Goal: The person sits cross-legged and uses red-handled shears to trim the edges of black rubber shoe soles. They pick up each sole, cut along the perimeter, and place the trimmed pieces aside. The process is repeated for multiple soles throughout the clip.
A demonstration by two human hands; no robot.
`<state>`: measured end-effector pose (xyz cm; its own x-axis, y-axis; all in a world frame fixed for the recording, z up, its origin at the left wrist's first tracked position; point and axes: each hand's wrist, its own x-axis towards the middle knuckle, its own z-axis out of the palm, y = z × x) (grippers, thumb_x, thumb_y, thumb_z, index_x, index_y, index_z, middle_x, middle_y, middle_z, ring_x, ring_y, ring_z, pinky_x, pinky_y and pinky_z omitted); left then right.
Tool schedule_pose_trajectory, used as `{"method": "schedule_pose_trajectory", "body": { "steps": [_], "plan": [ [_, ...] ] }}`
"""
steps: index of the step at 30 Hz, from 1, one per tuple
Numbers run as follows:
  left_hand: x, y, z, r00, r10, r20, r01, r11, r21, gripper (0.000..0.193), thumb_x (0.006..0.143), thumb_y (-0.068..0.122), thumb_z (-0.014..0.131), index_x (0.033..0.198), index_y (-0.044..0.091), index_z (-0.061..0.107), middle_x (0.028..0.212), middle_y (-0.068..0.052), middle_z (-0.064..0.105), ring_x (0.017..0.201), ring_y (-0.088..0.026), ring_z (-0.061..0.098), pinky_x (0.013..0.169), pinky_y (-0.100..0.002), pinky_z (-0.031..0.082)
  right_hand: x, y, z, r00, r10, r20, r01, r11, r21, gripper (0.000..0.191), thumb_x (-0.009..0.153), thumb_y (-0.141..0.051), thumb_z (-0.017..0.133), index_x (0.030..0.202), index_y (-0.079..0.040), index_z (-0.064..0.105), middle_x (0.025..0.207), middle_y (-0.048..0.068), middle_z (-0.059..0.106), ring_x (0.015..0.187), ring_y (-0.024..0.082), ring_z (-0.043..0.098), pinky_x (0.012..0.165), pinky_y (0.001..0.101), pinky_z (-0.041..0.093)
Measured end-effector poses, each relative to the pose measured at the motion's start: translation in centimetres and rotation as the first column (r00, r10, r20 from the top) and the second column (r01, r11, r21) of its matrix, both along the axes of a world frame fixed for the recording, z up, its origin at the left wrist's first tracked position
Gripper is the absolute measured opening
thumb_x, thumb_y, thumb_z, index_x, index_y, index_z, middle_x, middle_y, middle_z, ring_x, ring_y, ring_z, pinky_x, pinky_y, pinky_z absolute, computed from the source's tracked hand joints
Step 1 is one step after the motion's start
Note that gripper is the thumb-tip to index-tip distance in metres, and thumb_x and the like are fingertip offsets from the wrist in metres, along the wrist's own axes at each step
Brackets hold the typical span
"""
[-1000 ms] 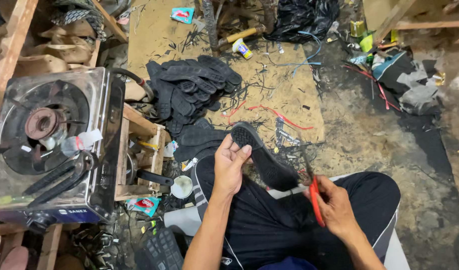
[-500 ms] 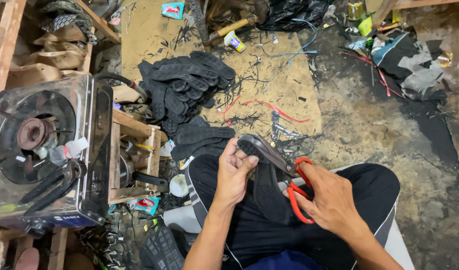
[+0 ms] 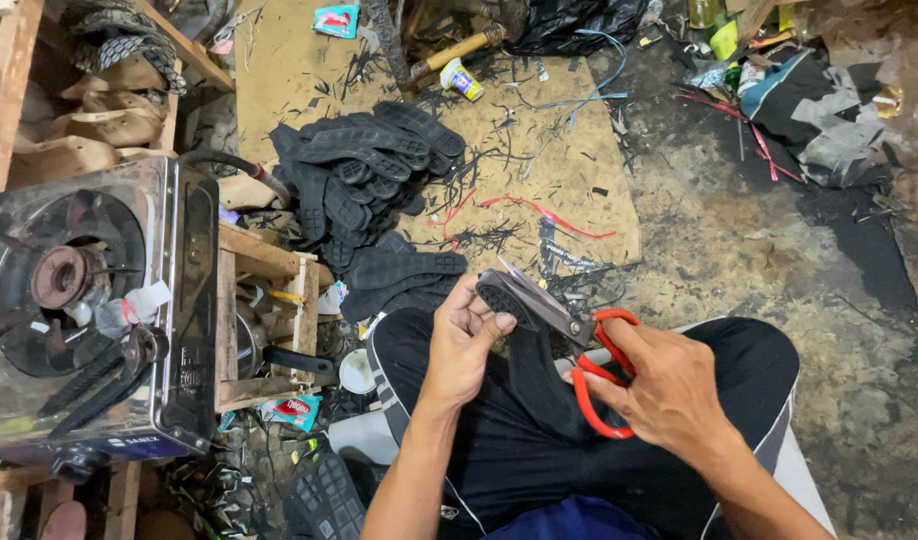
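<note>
Black rubber sole pinched in left hand | right hand clamped on red-handled scissors, blades at sole's tip

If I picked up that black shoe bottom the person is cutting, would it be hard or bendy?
Probably bendy. The black sole lies draped over the person's lap with only the left hand pinching its tip, so it looks like soft rubber. The scissors in the right hand bite its edge, which suggests thin material. Its treaded pattern should make it grippy rather than slippery.
</note>
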<state>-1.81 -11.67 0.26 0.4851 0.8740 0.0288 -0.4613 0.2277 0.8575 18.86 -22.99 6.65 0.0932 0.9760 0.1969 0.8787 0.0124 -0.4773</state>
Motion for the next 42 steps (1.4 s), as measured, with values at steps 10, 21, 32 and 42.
{"method": "schedule_pose_trajectory", "body": {
  "steps": [10, 21, 32, 42],
  "plan": [
    [-0.4, 1.8, 1.7, 0.975, -0.006, -0.223, 0.043, 0.986, 0.160, 0.044, 0.095, -0.006, 0.066, 0.139, -0.003, 0.061, 0.123, -0.006, 0.070, 0.112, -0.012, 0.065, 0.099, -0.026, 0.052, 1.7, -1.2, 0.9, 0.999, -0.005, 0.037, 0.005, 1.000, -0.007, 0.051, 0.066, -0.047, 0.083, 0.097, -0.010, 0.067, 0.073, 0.009, 0.069, 0.065, 0.033, 0.067, 0.057, 0.0416, 0.050],
    [0.0, 1.5, 3.2, 0.926, -0.019, -0.377, 0.150, 0.936, 0.320, 0.042, 0.092, -0.007, 0.066, 0.134, -0.002, 0.065, 0.123, -0.010, 0.074, 0.116, -0.016, 0.066, 0.106, -0.029, 0.048, 1.2, -1.3, 2.1, 0.995, -0.066, 0.079, 0.068, 0.997, -0.029, 0.054, 0.065, -0.045, 0.083, 0.103, -0.010, 0.067, 0.073, 0.009, 0.067, 0.067, 0.033, 0.066, 0.060, 0.0420, 0.050],
    [-0.9, 2.8, 6.7, 0.867, 0.040, -0.497, 0.273, 0.796, 0.540, 0.049, 0.087, -0.013, 0.061, 0.134, 0.003, 0.065, 0.124, -0.015, 0.070, 0.116, -0.026, 0.068, 0.104, -0.032, 0.049, 2.0, -2.3, 3.3, 0.985, -0.038, 0.168, 0.049, 0.997, -0.064, 0.055, 0.067, -0.059, 0.085, 0.094, -0.013, 0.069, 0.055, 0.010, 0.063, 0.055, 0.032, 0.065, 0.050, 0.0426, 0.047],
    [-1.3, 3.1, 7.3, 0.858, -0.016, -0.514, 0.324, 0.792, 0.518, 0.054, 0.084, -0.016, 0.057, 0.133, 0.005, 0.066, 0.115, -0.012, 0.068, 0.106, -0.027, 0.064, 0.095, -0.032, 0.052, 1.8, -2.3, 3.1, 0.988, 0.024, 0.152, -0.036, 0.997, 0.072, 0.053, 0.070, -0.053, 0.077, 0.098, -0.009, 0.068, 0.069, 0.009, 0.067, 0.060, 0.030, 0.066, 0.053, 0.0404, 0.048]
  ]
}}
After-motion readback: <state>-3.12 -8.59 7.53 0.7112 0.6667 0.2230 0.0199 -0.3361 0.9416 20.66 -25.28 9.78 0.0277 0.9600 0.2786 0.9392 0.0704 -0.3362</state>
